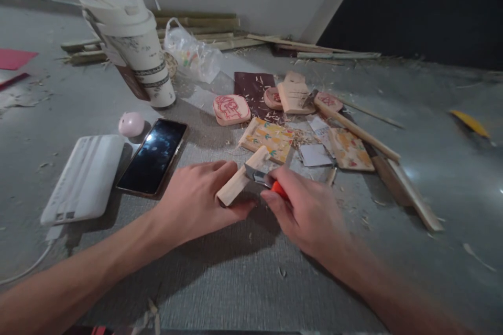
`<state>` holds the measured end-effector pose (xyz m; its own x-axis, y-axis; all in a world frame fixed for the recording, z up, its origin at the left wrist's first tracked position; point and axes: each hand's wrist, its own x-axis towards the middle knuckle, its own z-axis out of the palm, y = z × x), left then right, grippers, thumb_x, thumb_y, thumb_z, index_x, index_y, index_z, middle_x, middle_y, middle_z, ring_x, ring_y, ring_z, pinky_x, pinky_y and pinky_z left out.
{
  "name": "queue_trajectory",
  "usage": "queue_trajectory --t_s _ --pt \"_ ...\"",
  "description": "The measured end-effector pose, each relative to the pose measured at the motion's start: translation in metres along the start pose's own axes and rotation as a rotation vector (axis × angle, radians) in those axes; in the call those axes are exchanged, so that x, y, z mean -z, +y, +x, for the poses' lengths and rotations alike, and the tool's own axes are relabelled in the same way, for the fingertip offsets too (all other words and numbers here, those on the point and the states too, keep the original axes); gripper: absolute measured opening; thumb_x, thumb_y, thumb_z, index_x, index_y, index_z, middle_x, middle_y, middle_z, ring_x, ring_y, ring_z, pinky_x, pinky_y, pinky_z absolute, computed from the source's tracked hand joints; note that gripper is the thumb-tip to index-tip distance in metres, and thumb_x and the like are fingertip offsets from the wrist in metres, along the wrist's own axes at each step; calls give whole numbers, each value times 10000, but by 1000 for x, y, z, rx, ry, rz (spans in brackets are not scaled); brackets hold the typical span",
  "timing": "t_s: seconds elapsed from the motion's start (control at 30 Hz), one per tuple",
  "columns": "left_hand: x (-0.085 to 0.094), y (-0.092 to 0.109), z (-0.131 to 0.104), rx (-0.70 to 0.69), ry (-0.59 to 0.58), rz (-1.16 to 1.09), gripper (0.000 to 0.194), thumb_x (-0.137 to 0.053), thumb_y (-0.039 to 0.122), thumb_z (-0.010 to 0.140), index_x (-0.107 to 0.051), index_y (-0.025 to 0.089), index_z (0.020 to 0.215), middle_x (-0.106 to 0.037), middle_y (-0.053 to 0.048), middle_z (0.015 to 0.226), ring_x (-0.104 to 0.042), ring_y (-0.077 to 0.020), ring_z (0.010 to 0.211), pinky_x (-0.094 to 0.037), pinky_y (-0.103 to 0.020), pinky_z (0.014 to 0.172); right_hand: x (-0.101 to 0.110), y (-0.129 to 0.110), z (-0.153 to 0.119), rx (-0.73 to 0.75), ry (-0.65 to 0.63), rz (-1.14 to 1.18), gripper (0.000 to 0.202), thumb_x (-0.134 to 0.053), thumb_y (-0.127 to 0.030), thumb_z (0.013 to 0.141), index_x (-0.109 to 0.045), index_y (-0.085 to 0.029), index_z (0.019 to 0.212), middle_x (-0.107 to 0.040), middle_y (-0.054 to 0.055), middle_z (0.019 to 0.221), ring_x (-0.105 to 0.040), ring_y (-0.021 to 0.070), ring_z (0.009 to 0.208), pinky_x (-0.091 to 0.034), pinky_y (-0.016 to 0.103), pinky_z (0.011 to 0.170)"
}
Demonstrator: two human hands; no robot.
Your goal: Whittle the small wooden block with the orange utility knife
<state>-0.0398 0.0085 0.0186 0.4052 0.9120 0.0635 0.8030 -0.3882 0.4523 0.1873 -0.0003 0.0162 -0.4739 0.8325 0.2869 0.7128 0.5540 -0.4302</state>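
My left hand (pixel 208 196) is closed around the near end of a pale wooden stick (pixel 236 184), which slants up and away from me above the table. In my right hand (pixel 302 207) is a utility knife (pixel 257 175) with an orange-red body, partly hidden by the fingers. Its blade lies against the side of the stick near the middle. Just beyond the stick's far end is a fruit-patterned wooden board (pixel 269 138). A pale rounded block with a red line drawing (pixel 231 109) sits behind that board.
A phone (pixel 155 154), a white power bank (pixel 84 178) and a pink case (pixel 131 123) lie left. Behind stands a white tumbler (pixel 135 49). A wooden-handled hammer (pixel 356 131) and a large blade (pixel 391 180) lie right, with a yellow knife (pixel 471 123) farther off. Shavings are scattered about.
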Motion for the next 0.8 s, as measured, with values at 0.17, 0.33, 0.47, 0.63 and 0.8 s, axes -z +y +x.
queue_trajectory --t_s 0.17,0.33,0.47,0.63,0.8 --pt "0 1 -1 -14 -53 183 388 -588 568 907 -647 223 741 -712 -45 714 -672 -250 627 -191 -322 560 0 -2 -2 14 -50 84 427 -392 -561 1105 -535 -209 910 -634 -6 765 -554 140 611 -326 283 572" --pt "1 5 -5 54 -141 306 542 -472 606 968 -646 216 635 -720 -85 637 -624 -232 521 -98 -339 541 0 -3 -2 39 -59 133 545 -262 -595 1120 -539 -206 858 -600 -14 707 -510 128 574 -305 286 562" --pt "4 10 -7 79 -135 337 555 -458 578 966 -661 211 601 -687 -94 572 -579 -210 455 -91 -328 519 1 -5 -1 29 -60 134 567 -254 -604 1118 -537 -208 827 -578 -26 669 -482 117 548 -281 282 550" --pt "6 12 -7 86 -157 338 560 -446 581 970 -680 218 614 -702 -96 595 -611 -236 481 -99 -326 521 1 -7 1 8 -59 124 581 -234 -604 1119 -494 -216 774 -529 -31 633 -449 112 539 -260 278 546" --pt "-1 9 -8 90 -188 349 588 -396 596 989 -710 219 666 -736 -111 653 -653 -261 531 -111 -336 533 2 -6 1 4 -42 117 553 -253 -581 1125 -461 -220 763 -494 -42 626 -417 107 539 -254 271 553"
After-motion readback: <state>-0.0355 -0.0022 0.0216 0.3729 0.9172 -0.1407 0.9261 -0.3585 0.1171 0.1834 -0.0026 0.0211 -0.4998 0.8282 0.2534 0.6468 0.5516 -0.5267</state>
